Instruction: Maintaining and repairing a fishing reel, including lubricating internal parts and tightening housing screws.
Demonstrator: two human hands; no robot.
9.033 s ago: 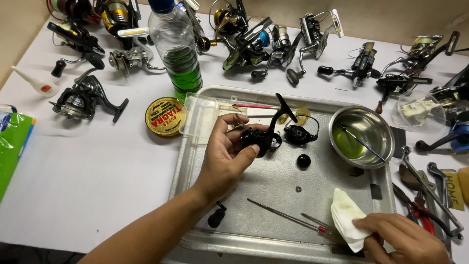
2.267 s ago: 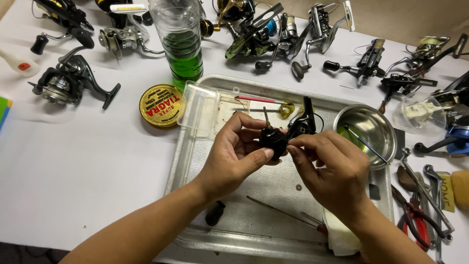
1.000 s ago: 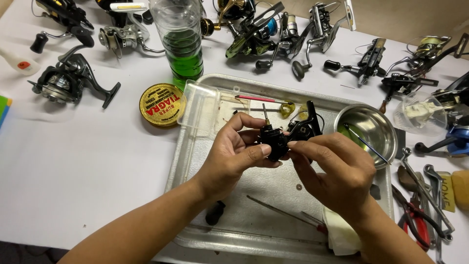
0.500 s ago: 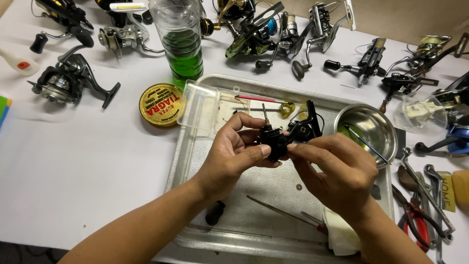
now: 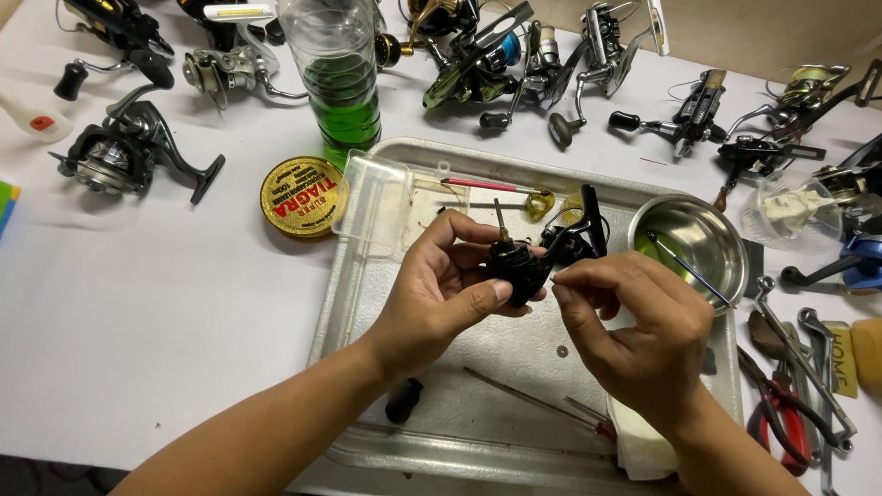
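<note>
We're over the dented metal tray (image 5: 386, 303) on the white desk (image 5: 165, 303), and our left hand (image 5: 441, 294) grips the small black fishing-reel body (image 5: 516, 268) just above it — thumb across the near face, fingers curled behind, pressed firmly on the casing. Our right hand (image 5: 634, 321) sits just beside the reel's right flank, thumb and forefinger pinched together at its edge; whether a tiny part lies between them, we can't tell. The reel looks hard and compact, probably light but greasy-slick, with fiddly parts, so the broad casing seems the safe place to hold. Its thin shaft stands nearly upright, tipped slightly left — that's the long axis — while the black handle arm (image 5: 593, 220) rises behind. A steel bowl holding green liquid (image 5: 694, 241) sits on the tray's right, a small washer (image 5: 561, 351) lies loose below the hands.
</note>
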